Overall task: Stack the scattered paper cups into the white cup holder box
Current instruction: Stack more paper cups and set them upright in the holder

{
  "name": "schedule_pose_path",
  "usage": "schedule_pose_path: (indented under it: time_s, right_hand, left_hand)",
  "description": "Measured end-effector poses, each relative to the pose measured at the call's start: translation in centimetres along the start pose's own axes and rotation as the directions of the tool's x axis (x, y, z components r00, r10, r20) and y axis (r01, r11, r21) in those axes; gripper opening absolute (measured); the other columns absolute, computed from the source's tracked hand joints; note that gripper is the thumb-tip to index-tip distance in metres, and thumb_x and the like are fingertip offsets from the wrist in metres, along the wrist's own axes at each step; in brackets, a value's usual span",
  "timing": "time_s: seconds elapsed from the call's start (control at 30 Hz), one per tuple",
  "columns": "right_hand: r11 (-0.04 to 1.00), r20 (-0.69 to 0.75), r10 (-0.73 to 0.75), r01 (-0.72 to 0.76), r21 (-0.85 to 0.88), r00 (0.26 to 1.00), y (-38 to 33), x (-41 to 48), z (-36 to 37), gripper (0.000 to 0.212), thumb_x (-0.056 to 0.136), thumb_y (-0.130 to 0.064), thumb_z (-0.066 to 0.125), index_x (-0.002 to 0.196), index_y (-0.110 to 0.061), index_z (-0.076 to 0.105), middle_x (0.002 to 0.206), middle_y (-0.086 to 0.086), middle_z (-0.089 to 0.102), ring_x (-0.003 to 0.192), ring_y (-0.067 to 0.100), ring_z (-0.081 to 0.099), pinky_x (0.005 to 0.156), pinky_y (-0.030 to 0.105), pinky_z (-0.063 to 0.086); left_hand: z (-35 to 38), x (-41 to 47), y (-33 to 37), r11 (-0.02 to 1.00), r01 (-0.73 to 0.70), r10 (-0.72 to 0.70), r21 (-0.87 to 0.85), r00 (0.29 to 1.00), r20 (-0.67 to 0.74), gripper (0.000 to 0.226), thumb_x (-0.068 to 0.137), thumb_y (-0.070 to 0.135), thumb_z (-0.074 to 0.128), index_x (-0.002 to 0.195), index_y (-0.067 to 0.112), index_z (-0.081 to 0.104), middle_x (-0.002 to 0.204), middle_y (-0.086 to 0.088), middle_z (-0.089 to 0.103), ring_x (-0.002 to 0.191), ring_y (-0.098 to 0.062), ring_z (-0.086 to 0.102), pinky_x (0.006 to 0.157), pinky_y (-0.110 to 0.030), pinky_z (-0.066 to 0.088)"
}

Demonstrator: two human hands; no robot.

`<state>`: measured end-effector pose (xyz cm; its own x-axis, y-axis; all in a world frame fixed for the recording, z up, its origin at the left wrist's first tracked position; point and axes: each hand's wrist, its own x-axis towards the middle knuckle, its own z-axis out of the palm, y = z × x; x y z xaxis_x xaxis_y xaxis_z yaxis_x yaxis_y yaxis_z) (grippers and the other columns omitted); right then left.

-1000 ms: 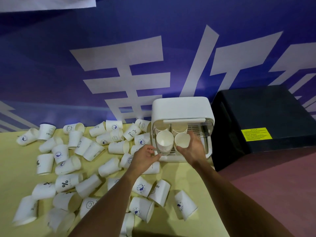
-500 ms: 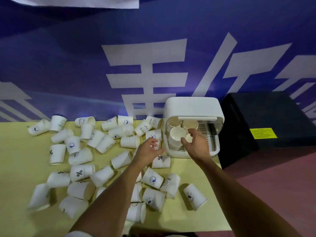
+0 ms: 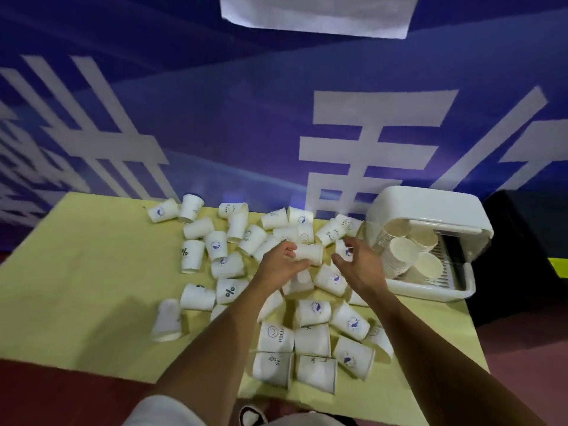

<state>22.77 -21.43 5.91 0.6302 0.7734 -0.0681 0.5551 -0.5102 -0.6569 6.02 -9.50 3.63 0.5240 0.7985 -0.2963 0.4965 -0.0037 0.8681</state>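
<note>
Paper cups [image 3: 192, 256] lay scattered on their sides and ends across the yellow worktop [image 3: 92, 272], thickest toward its right half. Over the heap, the left hand [image 3: 281, 264] had its fingers curled round one cup [image 3: 310, 254], held sideways. Just beside it, the right hand [image 3: 364, 267] hovered with fingers spread and loosely bent, seemingly gripping nothing, though blur hid the tips. At the worktop's right end sat the white box [image 3: 430, 210], open-fronted, with nested stacks of cups [image 3: 399, 256] inside.

"%" on two paper cups [image 3: 229, 291]; large cropped white characters on blue banner [image 3: 246, 118].
</note>
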Motion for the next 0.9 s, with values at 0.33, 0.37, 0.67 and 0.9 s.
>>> schedule_pose_path:
  time_s: [0.33, 0.37, 0.67, 0.9]
  right_hand:
    - [0.981, 0.192, -0.188, 0.192, -0.001, 0.963, -8.9, 0.8, 8.4, 0.052, 0.089, -0.031, 0.069, 0.134, -0.009, 0.056, 0.130, 0.009, 0.061, 0.116, 0.025, 0.060, 0.098, 0.036, 0.047]
    - [0.983, 0.195, -0.183, 0.186, 0.002, 0.964, -9.8, 1.0, 9.3, 0.052, 0.090, -0.031, 0.069, 0.135, -0.009, 0.056, 0.131, 0.008, 0.061, 0.115, 0.024, 0.060, 0.098, 0.035, 0.047]
    - [0.998, 0.168, -0.069, 0.070, -0.001, 0.983, -19.5, 0.4, 20.6, 0.052, 0.089, -0.035, 0.069, 0.133, -0.011, 0.056, 0.127, 0.007, 0.063, 0.116, 0.024, 0.061, 0.095, 0.033, 0.047]
    - [0.999, 0.213, -0.006, 0.017, -0.048, 0.977, -24.7, 0.8, 26.5, 0.053, 0.089, -0.039, 0.067, 0.134, -0.012, 0.055, 0.130, 0.007, 0.062, 0.116, 0.024, 0.060, 0.095, 0.033, 0.047]
  left_hand:
    - [-10.1, -2.3, -6.2, 0.985, 0.092, -0.120, -0.144, 0.973, -0.196, 0.043, 0.076, 0.038, 0.085, 0.109, 0.025, 0.062, 0.107, 0.004, 0.064, 0.093, -0.012, 0.062, 0.074, -0.021, 0.050]
    - [-11.3, -1.9, -6.7, 0.986, 0.092, -0.119, -0.139, 0.974, -0.195, 0.041, 0.077, 0.037, 0.084, 0.109, 0.026, 0.061, 0.106, 0.004, 0.063, 0.092, -0.011, 0.061, 0.070, -0.017, 0.047]
    - [-24.4, 1.9, -13.7, 0.987, 0.124, -0.140, -0.102, 0.974, -0.176, 0.037, 0.078, 0.029, 0.083, 0.108, 0.023, 0.062, 0.105, 0.002, 0.064, 0.086, -0.013, 0.062, 0.065, -0.011, 0.047]
    - [-31.2, 4.1, -18.4, 0.982, 0.187, -0.191, -0.038, 0.972, -0.135, 0.044, 0.077, 0.033, 0.083, 0.113, 0.022, 0.061, 0.106, 0.004, 0.063, 0.085, -0.012, 0.061, 0.071, -0.019, 0.047]
